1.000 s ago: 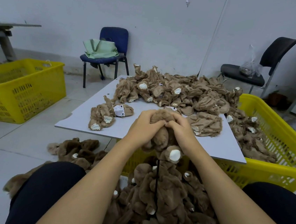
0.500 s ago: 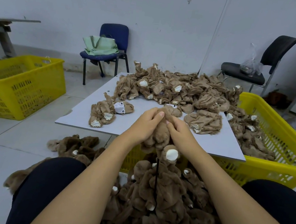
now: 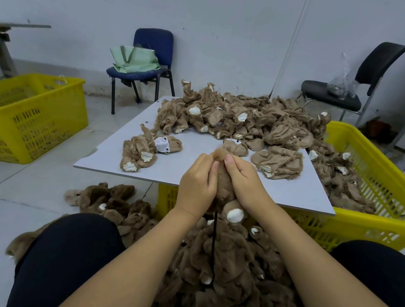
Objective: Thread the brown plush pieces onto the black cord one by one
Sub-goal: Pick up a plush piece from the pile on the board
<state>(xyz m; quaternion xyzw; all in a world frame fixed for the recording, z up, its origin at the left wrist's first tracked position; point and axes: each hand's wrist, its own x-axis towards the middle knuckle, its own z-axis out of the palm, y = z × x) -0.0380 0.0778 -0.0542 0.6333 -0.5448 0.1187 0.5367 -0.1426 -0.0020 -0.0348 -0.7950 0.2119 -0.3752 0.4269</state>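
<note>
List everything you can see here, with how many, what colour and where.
held plush piece: one, brown, between both hands
black cord: one, hanging below the hands
threaded plush: many, dark brown, heaped between the knees
loose plush: many, light brown, on the board
board: one, grey, across the right basket
baskets: two, yellow, left and right
chairs: two, blue and black, by the wall
bag: one, green, on the blue chair
left hand: grips the piece
right hand: grips the piece
</note>
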